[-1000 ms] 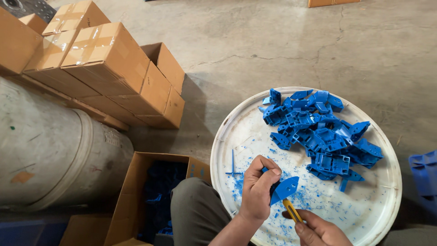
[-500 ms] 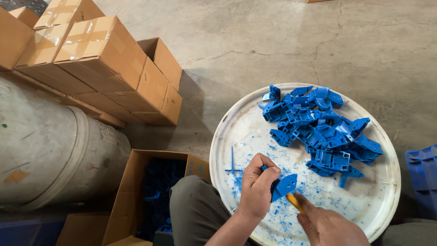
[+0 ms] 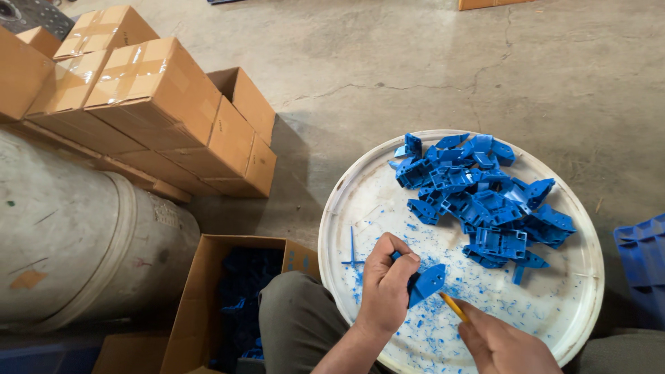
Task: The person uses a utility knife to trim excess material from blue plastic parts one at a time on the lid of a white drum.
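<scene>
Left hand: the left hand (image 3: 388,287) is clenched around a blue plastic part (image 3: 426,284) – the fingers wrap its near end and the flat wing of the part sticks out toward the right.
Right hand: the right hand (image 3: 502,343) grips a thin yellow-handled tool (image 3: 454,307); its fingers are closed on the handle, and the tip points up toward the held part, just beside it.
Held part: it is above the near side of the round white tray (image 3: 367,201), close to the rim that is nearest to the person.
Pile: a heap of blue plastic parts (image 3: 485,197) lies on the far half of the tray, well apart from both hands.
Shavings: small blue shavings (image 3: 429,332) are scattered on the tray floor around the hands, and a thin blue cross-shaped strip (image 3: 352,256) lies at the left side of the tray.
Open box: an open cardboard box (image 3: 208,298) with dark blue parts inside stands just left of the tray, touching the person's knee (image 3: 294,318).
Other things: sealed cardboard boxes (image 3: 156,97) are stacked further left of the tray – a large grey drum (image 3: 76,242) lies below them.
</scene>
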